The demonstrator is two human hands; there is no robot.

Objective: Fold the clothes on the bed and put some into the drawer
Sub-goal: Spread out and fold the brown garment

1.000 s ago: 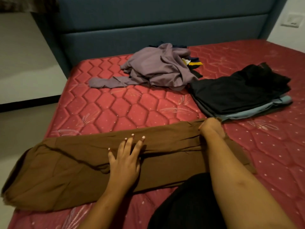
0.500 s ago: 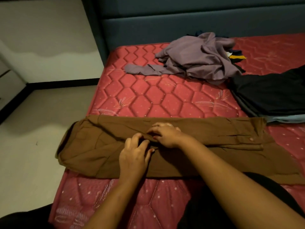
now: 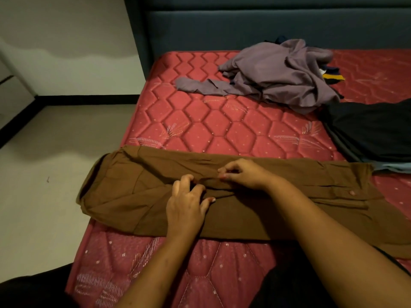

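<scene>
Closest in, my left hand (image 3: 186, 203) has its fingers curled into a raised fold of the brown garment (image 3: 278, 210), which lies in a long band across the near part of the red mattress (image 3: 200, 121). Just beyond, my right hand (image 3: 246, 174) pinches that same fold, fingertips bunched. Farther back on the right sits a folded black stack (image 3: 373, 130). A crumpled purple heap (image 3: 278, 72) lies by the blue headboard (image 3: 244, 30).

dim room: pale wall (image 3: 66, 30), light floor (image 3: 44, 174), black skirting (image 3: 89, 99), blue padded headboard (image 3: 244, 25).
</scene>
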